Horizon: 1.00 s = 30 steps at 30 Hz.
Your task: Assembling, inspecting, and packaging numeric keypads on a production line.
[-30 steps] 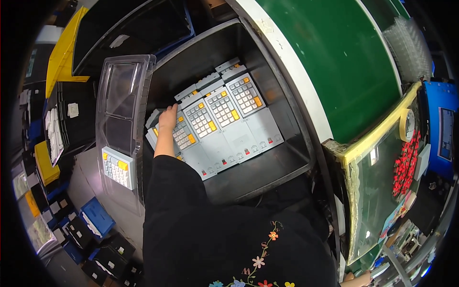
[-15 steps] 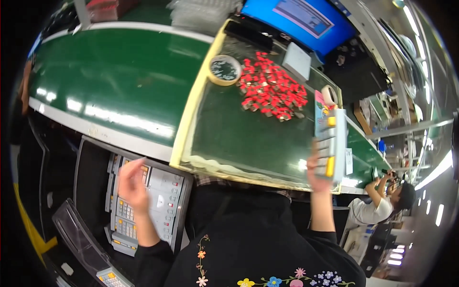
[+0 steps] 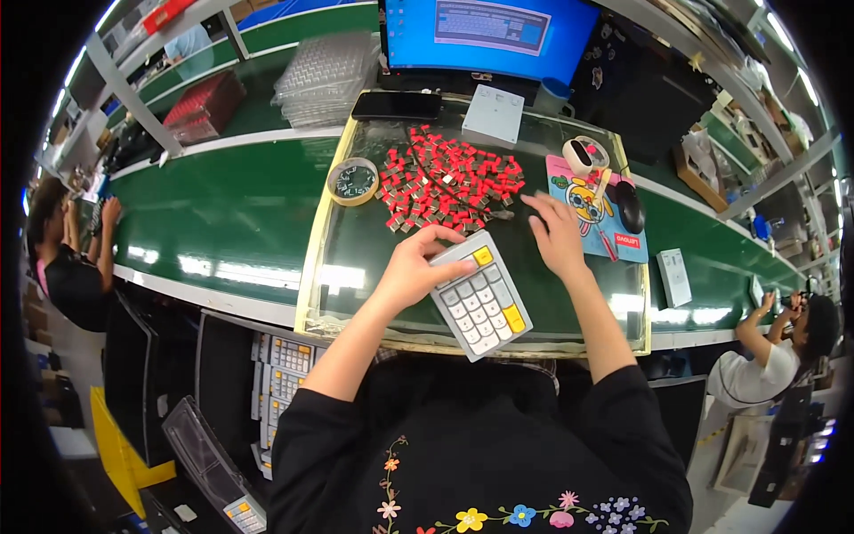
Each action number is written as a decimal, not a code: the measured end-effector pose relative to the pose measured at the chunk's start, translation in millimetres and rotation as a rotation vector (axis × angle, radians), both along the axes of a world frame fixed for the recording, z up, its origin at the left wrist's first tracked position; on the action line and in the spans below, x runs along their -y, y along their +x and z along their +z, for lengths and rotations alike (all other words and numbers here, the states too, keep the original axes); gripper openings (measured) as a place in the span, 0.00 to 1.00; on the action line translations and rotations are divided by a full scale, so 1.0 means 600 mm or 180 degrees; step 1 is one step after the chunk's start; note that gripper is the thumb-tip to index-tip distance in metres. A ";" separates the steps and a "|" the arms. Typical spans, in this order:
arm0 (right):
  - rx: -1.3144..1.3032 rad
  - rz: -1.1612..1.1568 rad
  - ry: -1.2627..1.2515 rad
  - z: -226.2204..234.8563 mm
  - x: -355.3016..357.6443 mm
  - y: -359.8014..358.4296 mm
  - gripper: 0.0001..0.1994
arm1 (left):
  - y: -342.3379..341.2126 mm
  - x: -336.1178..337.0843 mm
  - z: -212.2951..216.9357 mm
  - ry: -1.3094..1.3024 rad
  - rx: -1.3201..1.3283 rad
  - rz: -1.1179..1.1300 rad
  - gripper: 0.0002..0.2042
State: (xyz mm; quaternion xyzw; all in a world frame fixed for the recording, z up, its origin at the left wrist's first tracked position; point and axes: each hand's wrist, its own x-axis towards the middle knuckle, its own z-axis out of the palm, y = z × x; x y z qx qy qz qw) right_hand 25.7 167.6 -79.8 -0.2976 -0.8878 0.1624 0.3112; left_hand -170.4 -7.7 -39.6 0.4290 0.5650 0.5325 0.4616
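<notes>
My left hand (image 3: 418, 265) grips a small grey number pad (image 3: 480, 298) with yellow keys by its upper left edge, holding it just above the glass-topped work mat (image 3: 356, 267). My right hand (image 3: 556, 233) lies flat, fingers spread, on the mat at the right edge of a pile of small red parts (image 3: 449, 182). The pad sits between my two hands, near the mat's front edge.
A tape roll (image 3: 353, 181), a white box (image 3: 492, 114), a dark phone (image 3: 396, 105), a monitor (image 3: 485, 31) and a mouse (image 3: 629, 206) on a cartoon pad surround the pile. More number pads (image 3: 280, 378) lie in a crate below. Other people work at far left (image 3: 67, 258) and right (image 3: 778, 351).
My view swung from the crate of number pads up to the bench. The pad passed from my raised right hand to my left hand, and my right hand went down beside the red parts.
</notes>
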 end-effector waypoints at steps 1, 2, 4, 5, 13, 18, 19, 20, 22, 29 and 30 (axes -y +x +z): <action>0.0395 -0.0215 0.0446 -0.006 -0.004 -0.008 0.16 | 0.009 -0.015 -0.007 0.0002 -0.0165 0.0304 0.12; 0.0798 -0.0437 0.0885 -0.013 -0.006 -0.013 0.16 | 0.015 -0.028 -0.013 0.0009 -0.0328 0.0604 0.10; 0.0753 -0.0456 0.0912 -0.022 -0.008 -0.022 0.17 | 0.021 -0.048 -0.021 0.0045 -0.0423 0.0745 0.11; 0.0774 -0.0480 0.0971 -0.026 -0.008 -0.021 0.17 | 0.027 -0.057 -0.025 0.0106 -0.0450 0.0876 0.13; 0.1046 -0.0553 0.1046 -0.019 -0.004 -0.026 0.18 | 0.063 -0.104 -0.045 0.0184 -0.0370 0.1132 0.21; 0.0916 -0.0609 0.1033 -0.018 -0.003 -0.025 0.16 | 0.072 -0.106 -0.024 -0.0491 -0.0775 0.0977 0.16; 0.0879 -0.0533 0.0957 -0.021 -0.005 -0.022 0.15 | 0.072 -0.103 -0.027 0.0048 -0.1182 0.1064 0.14; 0.0840 -0.0454 0.0882 -0.025 -0.008 -0.019 0.15 | 0.071 -0.100 -0.030 0.0592 -0.1583 0.1146 0.12; 0.0762 -0.0287 0.0734 -0.030 -0.013 -0.014 0.13 | 0.067 -0.090 -0.034 0.1692 -0.2374 0.1291 0.08; 0.0423 -0.0136 0.0257 -0.014 -0.021 0.020 0.07 | 0.120 0.034 -0.044 0.0816 -0.2121 0.0471 0.20; 0.0485 -0.0094 -0.0182 0.000 -0.012 0.025 0.06 | 0.134 0.048 -0.043 0.0798 -0.2113 0.0482 0.20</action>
